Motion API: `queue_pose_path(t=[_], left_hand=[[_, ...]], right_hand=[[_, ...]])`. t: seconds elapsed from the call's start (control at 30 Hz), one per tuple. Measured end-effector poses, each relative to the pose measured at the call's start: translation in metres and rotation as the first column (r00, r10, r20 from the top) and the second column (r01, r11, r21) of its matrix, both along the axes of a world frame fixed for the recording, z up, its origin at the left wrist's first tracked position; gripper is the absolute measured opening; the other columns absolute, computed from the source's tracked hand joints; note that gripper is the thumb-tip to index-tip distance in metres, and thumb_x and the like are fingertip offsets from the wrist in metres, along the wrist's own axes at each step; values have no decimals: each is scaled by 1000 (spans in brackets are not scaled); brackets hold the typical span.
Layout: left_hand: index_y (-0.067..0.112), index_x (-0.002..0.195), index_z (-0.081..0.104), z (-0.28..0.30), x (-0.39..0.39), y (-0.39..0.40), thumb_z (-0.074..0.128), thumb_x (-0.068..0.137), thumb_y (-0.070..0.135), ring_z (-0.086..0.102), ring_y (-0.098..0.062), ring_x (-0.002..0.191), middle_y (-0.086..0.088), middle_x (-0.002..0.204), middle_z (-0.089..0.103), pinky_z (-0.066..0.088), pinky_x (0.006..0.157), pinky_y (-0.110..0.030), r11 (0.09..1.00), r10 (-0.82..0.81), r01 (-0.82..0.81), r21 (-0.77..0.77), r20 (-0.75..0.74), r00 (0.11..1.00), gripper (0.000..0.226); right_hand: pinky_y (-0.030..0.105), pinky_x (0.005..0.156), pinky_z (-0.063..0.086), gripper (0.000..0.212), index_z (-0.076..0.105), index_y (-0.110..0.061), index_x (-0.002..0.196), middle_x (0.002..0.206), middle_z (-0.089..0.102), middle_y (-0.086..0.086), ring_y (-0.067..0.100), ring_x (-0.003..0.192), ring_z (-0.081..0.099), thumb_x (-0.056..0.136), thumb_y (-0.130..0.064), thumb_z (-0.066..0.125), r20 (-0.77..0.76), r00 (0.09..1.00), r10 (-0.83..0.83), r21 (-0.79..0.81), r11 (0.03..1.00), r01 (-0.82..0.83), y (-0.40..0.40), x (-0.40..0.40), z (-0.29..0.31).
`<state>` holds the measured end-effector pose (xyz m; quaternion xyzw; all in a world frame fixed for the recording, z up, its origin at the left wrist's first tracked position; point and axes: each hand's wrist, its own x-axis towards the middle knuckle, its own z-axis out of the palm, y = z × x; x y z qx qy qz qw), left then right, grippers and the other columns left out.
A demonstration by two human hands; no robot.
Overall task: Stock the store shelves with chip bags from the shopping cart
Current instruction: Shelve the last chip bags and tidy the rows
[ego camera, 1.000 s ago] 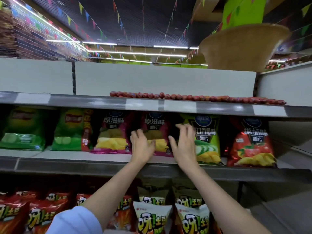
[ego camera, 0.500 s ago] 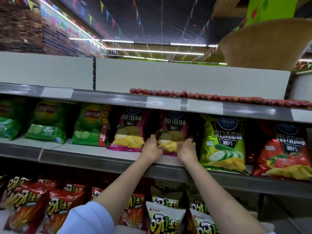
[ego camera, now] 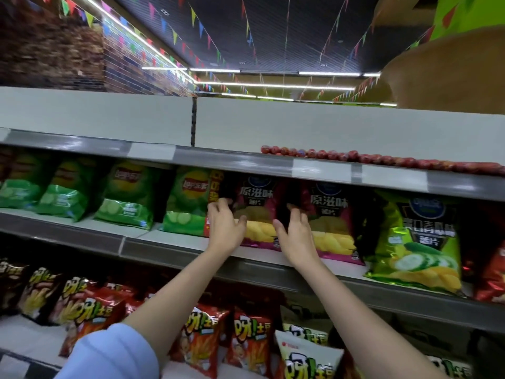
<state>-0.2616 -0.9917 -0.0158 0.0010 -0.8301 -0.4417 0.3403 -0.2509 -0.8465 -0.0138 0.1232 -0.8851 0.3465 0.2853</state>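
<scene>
— How is the pink chip bag (ego camera: pixel 257 214) placed?
— It is stood upright on the middle shelf (ego camera: pixel 191 243), long axis vertical, printed front turned outward. It is gripped at its left edge by the left hand (ego camera: pixel 225 228) and at its right edge by the right hand (ego camera: pixel 296 235), fingers curled round both sides.

— How many bags are counted on that shelf?
— 2 pink bags are seen, the second pink bag (ego camera: pixel 332 222) just beside the right hand. 4 green bags (ego camera: pixel 125 198) are lined up to the left, 1 yellow-green bag (ego camera: pixel 418 242) stands to the right, and part of 1 red bag (ego camera: pixel 492 269) is seen at the frame edge.
</scene>
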Motion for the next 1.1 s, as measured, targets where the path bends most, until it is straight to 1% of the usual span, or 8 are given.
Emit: queue_pose_path(t=[0.13,0.3,0.43,0.53,0.7,0.87,0.97,1.1], left_hand=[[-1,145,23,-2,-14,-36,62,92,30,38,-34,134,-21,146,38,33,106,-35,985,-123,151,-80,279,952,73],[4,142,34,0,-29,-52,64,89,40,46,-30,129,-14,143,46,39,105,-35,926,-317,374,-49,438,841,70],[4,138,38,2,-37,-55,64,91,29,48,-31,125,-15,138,49,41,99,-32,903,-294,402,-154,462,837,59],[3,135,40,1,-43,-53,61,93,24,51,-33,121,-19,132,53,42,95,-34,904,-253,364,-223,407,878,51],[3,135,40,-3,-48,-49,57,94,16,52,-34,118,-19,129,54,41,92,-34,906,-235,334,-261,348,908,46],[0,131,44,0,-44,-43,53,96,15,54,-35,115,-20,126,55,43,91,-33,907,-190,300,-297,349,918,39],[-2,132,38,0,-32,-49,54,95,14,48,-36,118,-22,128,47,38,95,-33,908,-225,297,-296,252,941,44],[-3,121,44,5,-22,-78,55,94,16,46,-36,113,-23,122,44,35,92,-34,944,-185,190,-270,44,982,35]], right_hand=[[36,102,34,55,36,6,138,141,43,25,36,131,41,103,-35,38,309,950,-31,-233,966,108,-32,-12,9],[34,98,38,50,46,8,133,137,49,24,38,124,47,103,-29,35,472,880,-47,-439,853,281,-46,-33,19],[35,104,35,52,42,0,141,139,46,16,33,128,43,103,-36,41,430,901,52,-662,697,275,-50,-36,20],[33,99,37,46,42,-5,141,141,46,17,32,127,44,102,-30,44,394,918,35,-706,652,278,-53,-37,16],[38,99,36,55,25,-21,152,143,43,14,33,126,43,103,-38,41,327,942,-68,-671,685,283,-54,-45,8],[34,101,37,43,39,4,141,140,45,22,36,129,44,102,-15,38,429,859,-279,-344,829,441,-57,-50,14],[38,111,27,61,19,0,150,149,28,24,39,135,32,96,-5,46,194,881,-431,-203,861,466,-70,-41,17],[33,99,36,54,31,-1,144,141,38,23,37,124,45,96,-11,54,-53,937,-345,-79,937,341,-103,-28,26]])
